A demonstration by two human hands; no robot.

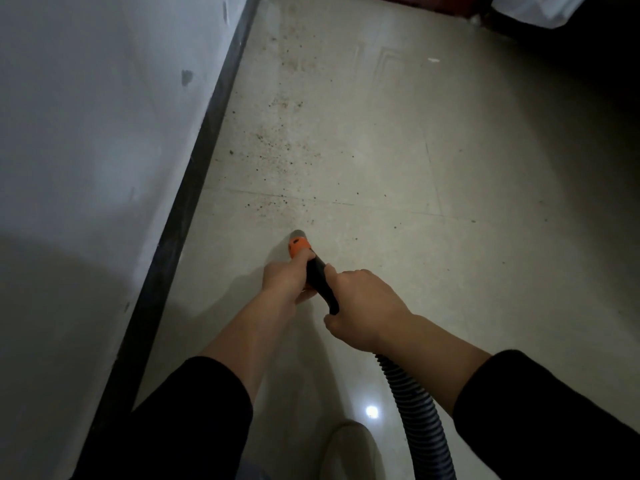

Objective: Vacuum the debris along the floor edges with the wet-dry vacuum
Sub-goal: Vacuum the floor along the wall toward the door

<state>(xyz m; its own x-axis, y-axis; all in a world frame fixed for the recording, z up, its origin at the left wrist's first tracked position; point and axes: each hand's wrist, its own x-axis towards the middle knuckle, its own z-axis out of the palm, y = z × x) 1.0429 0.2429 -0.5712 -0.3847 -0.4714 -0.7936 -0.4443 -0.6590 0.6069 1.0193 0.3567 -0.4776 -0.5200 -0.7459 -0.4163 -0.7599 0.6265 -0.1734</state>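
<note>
Left hand [282,280]: curled round the front of the wand, gripping just behind the orange collar [298,248].
Right hand [363,303]: wrapped round the black wand [322,285] further back, where the ribbed hose joins; the two hands sit close together on the same tube without touching each other.
Nozzle tip [298,233]: grey, pointing forward and down at the floor; it looks to be on or just above the tile, though this angle does not settle which.
Hose [419,414]: dark and corrugated, running from under the right hand to the bottom edge.
Debris [277,140]: dark specks and reddish dust in a band ahead of the nozzle tip, alongside the baseboard, sparser nearer the tip.
Floor [450,202]: pale tiles with faint joints; a bright light reflection [371,412] just left of the hose.
Baseboard [194,188]: black strip running diagonally at the foot of the grey wall [86,133], left of both hands.
Sleeves [194,410]: black, ending on the forearms.
Shoe [349,452]: pale toe between the arms, at the bottom.
Top right corner: dark, with something white [540,8] at the edge.
</note>
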